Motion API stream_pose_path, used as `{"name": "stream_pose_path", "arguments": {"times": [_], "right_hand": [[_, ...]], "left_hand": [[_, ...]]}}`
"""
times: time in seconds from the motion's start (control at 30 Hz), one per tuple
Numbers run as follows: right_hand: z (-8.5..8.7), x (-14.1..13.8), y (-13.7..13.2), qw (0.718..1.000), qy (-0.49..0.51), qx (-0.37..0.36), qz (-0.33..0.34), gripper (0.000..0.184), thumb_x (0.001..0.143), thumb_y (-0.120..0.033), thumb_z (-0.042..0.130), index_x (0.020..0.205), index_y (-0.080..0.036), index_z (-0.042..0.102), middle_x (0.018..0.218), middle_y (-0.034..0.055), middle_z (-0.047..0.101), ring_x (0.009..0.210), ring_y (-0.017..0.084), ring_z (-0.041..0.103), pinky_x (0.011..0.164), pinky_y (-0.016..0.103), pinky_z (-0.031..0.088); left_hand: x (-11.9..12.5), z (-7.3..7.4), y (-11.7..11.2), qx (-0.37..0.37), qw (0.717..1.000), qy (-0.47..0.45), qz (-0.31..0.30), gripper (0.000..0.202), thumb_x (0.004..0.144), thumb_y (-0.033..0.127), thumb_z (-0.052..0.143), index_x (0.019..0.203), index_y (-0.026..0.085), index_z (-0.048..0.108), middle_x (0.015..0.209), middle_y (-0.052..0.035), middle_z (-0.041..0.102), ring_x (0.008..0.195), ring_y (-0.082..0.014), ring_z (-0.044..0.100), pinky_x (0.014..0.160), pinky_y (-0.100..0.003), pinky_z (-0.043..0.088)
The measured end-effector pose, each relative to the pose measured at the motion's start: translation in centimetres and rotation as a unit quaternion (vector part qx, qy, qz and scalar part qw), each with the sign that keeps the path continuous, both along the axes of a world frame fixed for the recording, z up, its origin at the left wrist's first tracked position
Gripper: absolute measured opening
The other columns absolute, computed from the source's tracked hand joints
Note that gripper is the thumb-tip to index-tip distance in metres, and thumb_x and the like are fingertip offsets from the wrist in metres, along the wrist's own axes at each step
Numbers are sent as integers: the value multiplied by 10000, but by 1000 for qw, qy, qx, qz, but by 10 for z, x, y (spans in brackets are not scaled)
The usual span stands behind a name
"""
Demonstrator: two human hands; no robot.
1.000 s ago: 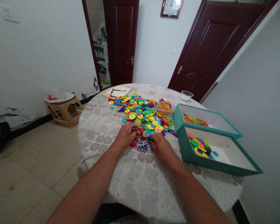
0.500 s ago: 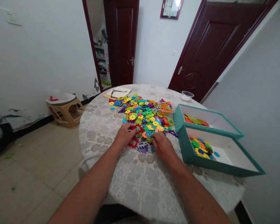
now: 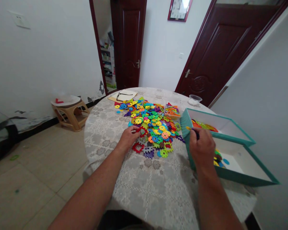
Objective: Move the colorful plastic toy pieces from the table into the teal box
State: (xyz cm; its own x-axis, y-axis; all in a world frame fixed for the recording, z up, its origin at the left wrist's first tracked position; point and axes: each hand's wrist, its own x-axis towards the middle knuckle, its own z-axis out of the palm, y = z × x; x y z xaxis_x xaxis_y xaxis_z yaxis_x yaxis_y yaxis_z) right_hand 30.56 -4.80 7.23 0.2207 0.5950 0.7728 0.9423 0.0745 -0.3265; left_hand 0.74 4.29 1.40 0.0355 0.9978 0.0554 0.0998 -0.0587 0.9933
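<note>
A heap of colourful plastic interlocking pieces (image 3: 148,116), many of them notched discs, lies on the table. My left hand (image 3: 127,139) rests at its near left side, fingers bent together at the edge of a red toothed piece (image 3: 143,131). Raised over the near wall of a teal box (image 3: 190,150), my right hand (image 3: 203,145) pinches a yellow piece (image 3: 188,128), with something dark beside it in the fingers. Partly hidden behind that hand, several discs (image 3: 219,159) lie in the box's near compartment. A purple piece (image 3: 148,154) lies at the heap's near edge.
The far compartment holds orange and green pieces (image 3: 205,125). A small clear tub of pieces (image 3: 172,111) stands beside the heap. Glasses (image 3: 123,95) lie on paper at the far left, and a clear bowl (image 3: 195,98) stands at the far right. A stool (image 3: 70,115) is left of the table.
My right hand has lifted from the near edge of the heap and moved right to the teal box, carrying a yellow piece. My left hand has stayed at the red piece.
</note>
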Motion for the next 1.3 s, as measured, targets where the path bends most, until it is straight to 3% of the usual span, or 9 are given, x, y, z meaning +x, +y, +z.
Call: {"name": "stream_pose_path", "arguments": {"times": [0.13, 0.3, 0.43, 0.53, 0.7, 0.83, 0.93, 1.07, 1.3], "right_hand": [[-3, 39, -6, 994, -25, -13, -107, 240, 944, -290, 493, 1006, -169, 691, 931, 135, 652, 911, 288, 575, 852, 416, 453], [-4, 48, -9, 991, -43, -5, -126, 305, 910, -283, 514, 1098, -131, 700, 1012, 180, 649, 1024, 333, 570, 931, 475, 428], [2, 4, -6, 1000, -1, 21, -18, 280, 968, -297, 495, 1102, -157, 697, 1075, 163, 680, 1065, 303, 595, 979, 454, 451], [-6, -47, -6, 985, 79, -75, 135, 279, 990, -357, 513, 1111, -183, 695, 1086, 130, 704, 987, 258, 639, 911, 399, 502], [-43, -109, 0, 846, 359, -262, 296, 426, 948, -456, 604, 1288, -203, 645, 1051, 86, 730, 850, 218, 696, 705, 331, 564], [-58, -121, 7, 740, 511, -289, 327, 463, 875, -474, 681, 1239, -191, 637, 838, 9, 686, 650, 164, 653, 524, 265, 534], [-58, -115, 11, 743, 520, -287, 309, 355, 827, -456, 731, 1047, -183, 678, 699, -28, 637, 538, 126, 578, 456, 225, 473], [-60, -103, 15, 750, 537, -275, 273, 412, 800, -454, 750, 1094, -174, 678, 653, -38, 628, 492, 126, 558, 430, 228, 444], [-66, -100, 19, 761, 546, -237, 259, 427, 830, -449, 717, 1155, -180, 654, 726, -19, 659, 552, 135, 598, 480, 238, 479]], "left_hand": [[0, -1, 0, -1, 1000, -26, -9, 275, 689, 318, 748, 935, 204, 702, 903, -20, 760, 823, -210, 702, 742, -311, 541], [0, -5, 2, -25, 994, -97, -33, 321, 693, 323, 756, 981, 202, 682, 888, -4, 742, 752, -178, 686, 704, -298, 549], [1, -8, 2, -36, 985, -158, -55, 365, 691, 330, 794, 1008, 201, 667, 908, -5, 742, 752, -163, 687, 723, -299, 564], [3, -6, 0, -39, 980, -183, -72, 379, 677, 329, 818, 997, 194, 667, 946, -25, 755, 810, -179, 708, 783, -326, 584], [4, -1, -9, -36, 983, -144, -111, 397, 698, 368, 830, 1025, 197, 684, 950, -28, 772, 802, -198, 721, 730, -312, 574], [5, 0, -15, -26, 983, -71, -168, 405, 749, 412, 809, 1075, 194, 709, 893, -26, 770, 722, -184, 694, 656, -284, 530], [8, 2, -16, 4, 985, -55, -163, 333, 765, 421, 798, 997, 192, 732, 954, -42, 771, 814, -198, 706, 744, -307, 549], [9, 7, -15, 57, 988, -64, -127, 238, 751, 398, 798, 836, 187, 727, 1058, -57, 752, 992, -223, 698, 919, -335, 539], [10, 9, -18, 36, 989, -46, -137, 235, 758, 360, 773, 879, 199, 653, 830, 6, 705, 782, -174, 668, 731, -276, 520]]}}
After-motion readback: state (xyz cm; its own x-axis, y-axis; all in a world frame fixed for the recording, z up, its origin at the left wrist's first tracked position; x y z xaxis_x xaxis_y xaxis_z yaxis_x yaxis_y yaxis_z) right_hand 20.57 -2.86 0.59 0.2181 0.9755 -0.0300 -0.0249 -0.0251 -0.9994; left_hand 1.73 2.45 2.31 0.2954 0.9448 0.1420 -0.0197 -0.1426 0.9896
